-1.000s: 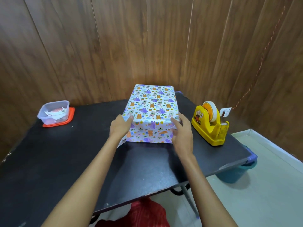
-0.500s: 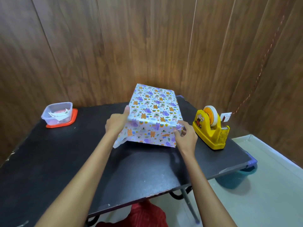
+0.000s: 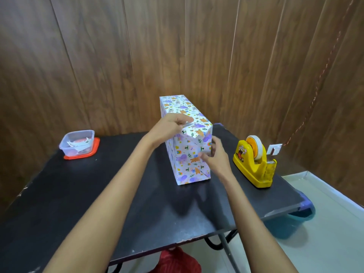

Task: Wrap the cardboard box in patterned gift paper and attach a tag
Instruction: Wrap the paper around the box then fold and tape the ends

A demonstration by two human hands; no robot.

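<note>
Box (image 3: pixel 184 168): stood on edge on table (image 3: pixel 137 194), patterned paper (image 3: pixel 178 107) wrapped round.
Left hand (image 3: pixel 167 129): curled over top near corner, box gripped.
Right hand (image 3: pixel 216 160): paper's end fold pinched between thumb and fingers.

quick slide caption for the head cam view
Wrapped box standing on edge on the black table: left hand grips its top, right hand at the end folds

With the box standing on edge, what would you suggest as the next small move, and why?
Probably the right hand should press the end fold flat against the wrapped box while the left hand steadies its top: the end creases look unsealed, and the tape dispenser stands just beside.
</note>
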